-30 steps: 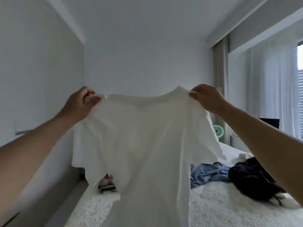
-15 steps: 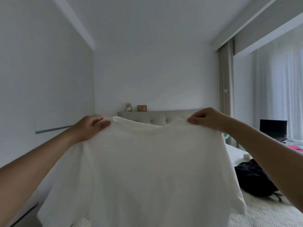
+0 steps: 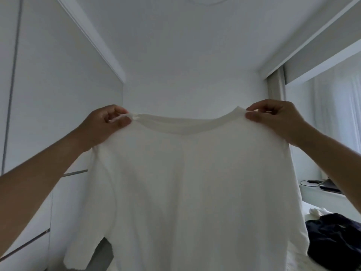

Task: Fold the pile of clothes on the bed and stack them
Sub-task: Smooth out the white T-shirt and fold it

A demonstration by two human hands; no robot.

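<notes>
white T-shirt (image 3: 187,192) hem: cut off below | bed: mostly hidden behind it

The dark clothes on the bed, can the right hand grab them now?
Probably not yet: the right hand pinches the white T-shirt up high, as does the left hand. The dark clothes lie uncovered below it.

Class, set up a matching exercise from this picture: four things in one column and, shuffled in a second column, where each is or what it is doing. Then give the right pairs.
Things:
1. left hand
2. right hand
3. white T-shirt
4. dark garment

Places or states:
A. hangs spread out in the air
B. lies crumpled low at the right edge
C. pinches the shirt's shoulder on the window side
D. pinches the shirt's shoulder on the wardrobe side

Pairs: 1-D, 2-C, 3-A, 4-B
</notes>
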